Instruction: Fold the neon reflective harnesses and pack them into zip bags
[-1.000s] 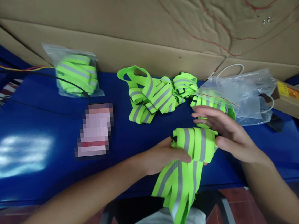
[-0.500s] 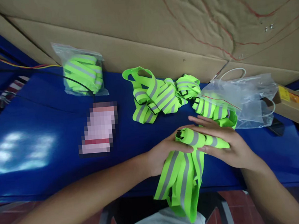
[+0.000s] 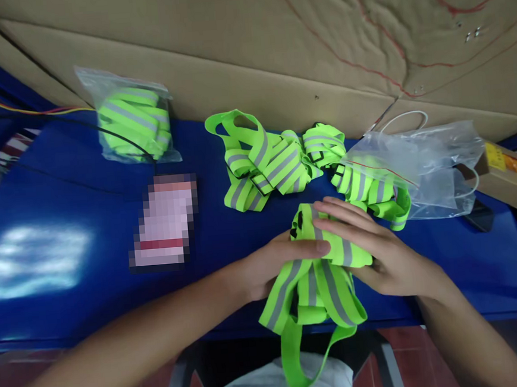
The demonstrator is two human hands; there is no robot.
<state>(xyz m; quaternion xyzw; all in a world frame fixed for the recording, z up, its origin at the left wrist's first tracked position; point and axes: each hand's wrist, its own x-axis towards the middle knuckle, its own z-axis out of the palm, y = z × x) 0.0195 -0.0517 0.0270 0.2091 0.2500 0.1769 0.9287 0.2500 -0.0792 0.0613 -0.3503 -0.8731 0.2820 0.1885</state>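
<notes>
A neon green strap bundle (image 3: 347, 249) with grey reflective stripes is held between both hands near the table's front edge. My left hand (image 3: 281, 257) grips its left end, thumb on top, beside a black buckle. My right hand (image 3: 379, 246) wraps over the right side, fingers lying across the folded strap. Loose loops hang below the hands, over the edge and above the lap. Behind the hands lie a tangled strap pile (image 3: 274, 162), a small rolled strap (image 3: 325, 145) and another strap bundle (image 3: 365, 185), partly under clear plastic.
A bagged strap set (image 3: 134, 123) leans on the cardboard at the back left. A pixelated phone-like object (image 3: 164, 219) lies on the blue table (image 3: 97, 194). Clear plastic bags (image 3: 439, 167), a dark phone (image 3: 479, 216) and a small cardboard box (image 3: 512, 176) are at right.
The held strap has turned and now shows a wider, flatter folded face. My right hand has moved slightly left over it, and the hanging loops have swung and spread. The view has shifted slightly.
</notes>
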